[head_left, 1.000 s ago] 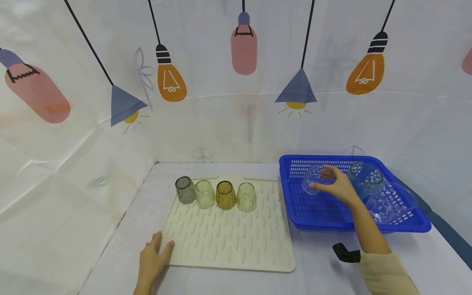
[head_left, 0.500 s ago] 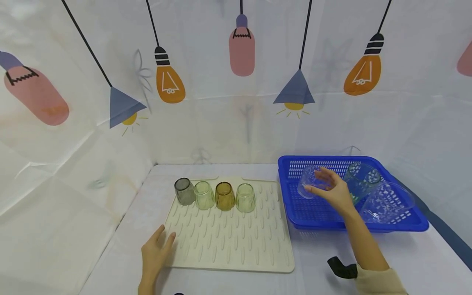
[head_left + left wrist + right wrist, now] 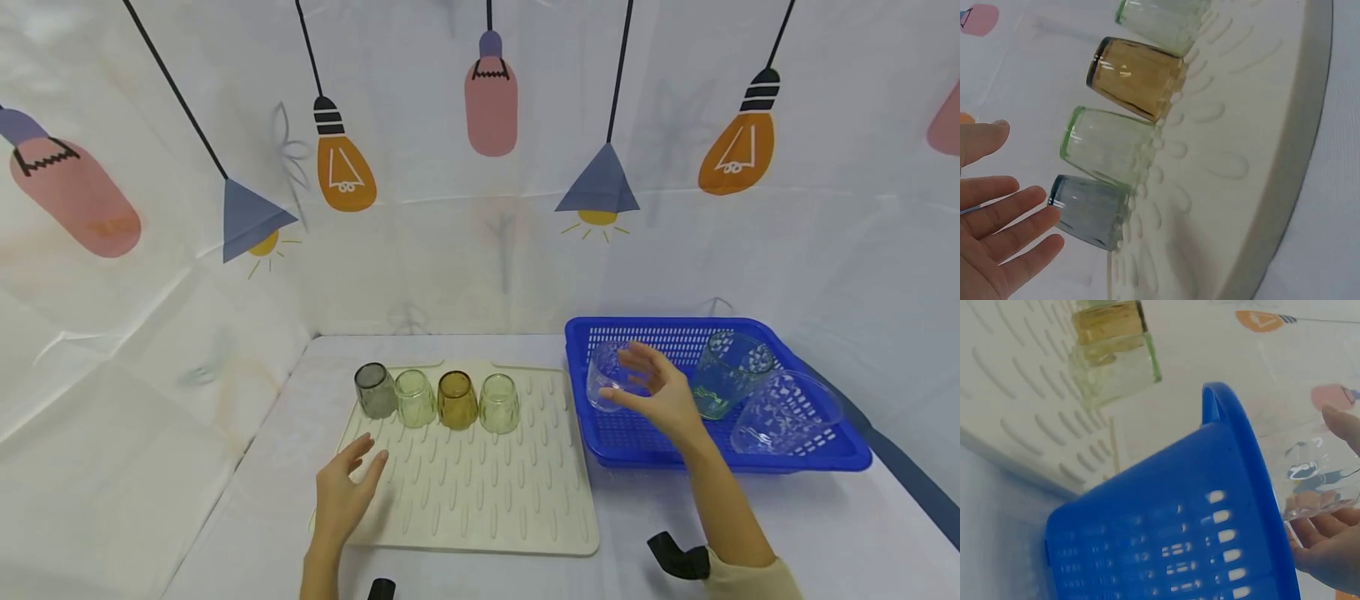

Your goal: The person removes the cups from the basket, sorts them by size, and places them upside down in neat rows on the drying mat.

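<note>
My right hand [image 3: 663,396] grips a clear drinking glass [image 3: 602,375] above the left part of the blue basket [image 3: 652,461]. In the right wrist view that glass [image 3: 1310,478] lies between thumb and fingers, beside the basket's rim. My left hand [image 3: 343,496], fingers apart and holding nothing, hovers over the left side of the cream ridged mat [image 3: 480,508]. Along the mat's back edge stand a grey glass [image 3: 376,390], a green glass [image 3: 416,398], an amber glass [image 3: 457,400] and a second green glass [image 3: 498,403].
Still in the basket are a greenish glass vessel [image 3: 731,375] and a clear glass bowl [image 3: 783,412], which is tilted. White cloth [image 3: 255,492] covers the table around the mat. A patterned curtain [image 3: 435,258] hangs behind.
My right hand has shifted left with the clear glass, inside the basket's outline. The left hand has risen from the mat's left edge and moved right, over the mat.
</note>
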The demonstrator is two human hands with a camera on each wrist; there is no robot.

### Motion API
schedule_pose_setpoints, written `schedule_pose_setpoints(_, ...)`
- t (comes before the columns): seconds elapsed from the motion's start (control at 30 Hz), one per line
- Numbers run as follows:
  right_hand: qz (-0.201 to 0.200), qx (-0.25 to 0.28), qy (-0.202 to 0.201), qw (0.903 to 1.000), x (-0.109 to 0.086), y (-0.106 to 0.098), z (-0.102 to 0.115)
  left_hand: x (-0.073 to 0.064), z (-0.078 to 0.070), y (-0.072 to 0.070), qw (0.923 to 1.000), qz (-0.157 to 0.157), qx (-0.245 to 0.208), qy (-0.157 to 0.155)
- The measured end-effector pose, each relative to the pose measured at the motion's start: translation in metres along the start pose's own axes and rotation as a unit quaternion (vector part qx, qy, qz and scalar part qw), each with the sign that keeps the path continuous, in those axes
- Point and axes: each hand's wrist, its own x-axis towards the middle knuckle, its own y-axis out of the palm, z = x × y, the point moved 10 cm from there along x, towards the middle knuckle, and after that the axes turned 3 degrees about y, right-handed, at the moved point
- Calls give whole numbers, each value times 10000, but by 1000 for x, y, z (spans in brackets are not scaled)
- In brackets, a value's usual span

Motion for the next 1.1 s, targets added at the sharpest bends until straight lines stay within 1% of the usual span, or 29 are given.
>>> schedule_pose_setpoints(0.07,-26,-27,-72,10000,-1,3,3,2,-6,3,9999,41,-92,38)
schedule_pose_setpoints(0.13,-40,77,-121,9999,-1,7,6,3,-12,7,9996,61,-261,61)
schedule_pose_setpoints(0.27,-63,259,-239,9994,-3,16,11,5,-22,17,9968,211,-762,67)
schedule_pose_setpoints(0.33,-78,251,-322,9991,-4,21,15,7,-29,23,9942,342,-1015,61)
schedule_pose_setpoints(0.37,-83,232,-367,9990,-5,23,16,9,-34,26,9928,409,-1122,52)
schedule_pose_setpoints(0.5,-88,48,-531,9985,-8,33,24,15,-64,32,9877,665,-1414,25)
schedule_pose_setpoints(0.6,-30,-56,-549,9985,-10,42,28,18,-82,36,9839,821,-1586,17)
schedule_pose_setpoints(0.7,61,-104,-513,9986,-11,51,31,18,-79,48,9807,933,-1715,-11)
schedule_pose_setpoints(0.83,149,-177,-504,9985,-13,61,33,18,-73,67,9744,1032,-1991,146)
schedule_pose_setpoints(0.93,225,-108,-565,9981,-14,69,37,19,-78,75,9668,1124,-2275,304)
schedule_pose_setpoints(1.0,289,-38,-610,9977,-15,74,38,19,-83,80,9619,1205,-2430,333)
schedule_pose_setpoints(1.1,327,39,-633,9975,-17,80,40,21,-91,86,9576,1305,-2537,406)
